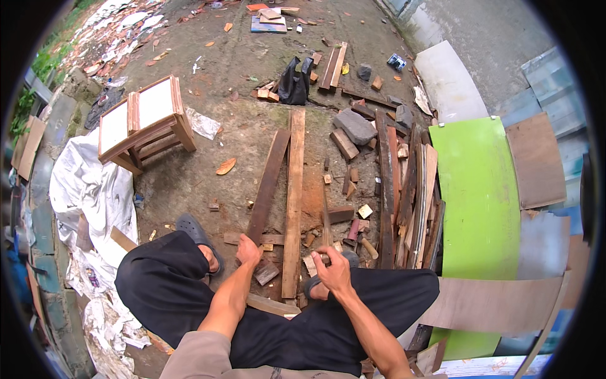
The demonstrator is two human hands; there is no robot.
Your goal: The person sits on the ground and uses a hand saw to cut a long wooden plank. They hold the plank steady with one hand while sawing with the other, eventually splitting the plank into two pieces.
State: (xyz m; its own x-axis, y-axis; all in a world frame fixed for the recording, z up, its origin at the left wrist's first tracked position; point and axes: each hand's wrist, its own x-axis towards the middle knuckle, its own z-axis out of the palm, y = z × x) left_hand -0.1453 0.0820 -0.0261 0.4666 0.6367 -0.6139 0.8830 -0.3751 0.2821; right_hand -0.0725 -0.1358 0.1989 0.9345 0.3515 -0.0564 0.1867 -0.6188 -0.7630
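Observation:
Between my legs, my left hand (pixel 249 250) is closed round the near end of a dark wooden plank (pixel 268 186), which points away from me over the ground. A lighter, longer wooden plank (pixel 294 202) lies just right of it. My right hand (pixel 332 270) is curled with thumb and fingers together above my right foot. From its fingers a thin, blurred strip (pixel 326 218) seems to reach forward; its kind is unclear. Under the planks' near part runs a short crosswise wood piece (pixel 273 239). A small wood block (pixel 266 273) sits between the two planks' near ends.
At the left stands a small wooden stool-like frame (pixel 151 101) with white panels, beside a white cloth (pixel 88 183). Long wood strips (pixel 407 196), grey stones (pixel 355 126) and a green board (pixel 476 202) are at the right. A black plastic bag (pixel 295 82) lies farther off.

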